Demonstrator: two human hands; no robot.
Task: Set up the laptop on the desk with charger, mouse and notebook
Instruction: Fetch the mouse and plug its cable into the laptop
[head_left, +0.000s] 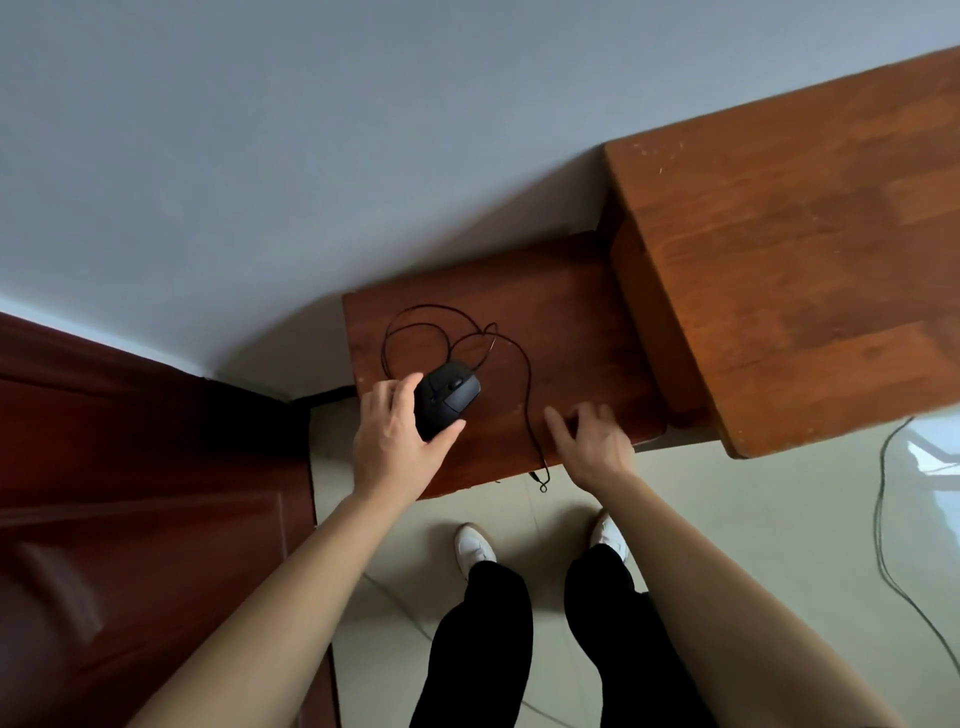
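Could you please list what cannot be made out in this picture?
- Head view: the rear of the mouse is covered by the left hand, so its grip is unclear.
- The right hand is motion-blurred; its fingers cannot be read.
- The desk is cut off by the right edge.
- The cable plug is too small.

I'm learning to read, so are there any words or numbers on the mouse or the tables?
No words, numbers or signs can be read anywhere.
Black mouse under the left hand: no readable logo or label.
Low table and the desk: bare wood, no text.
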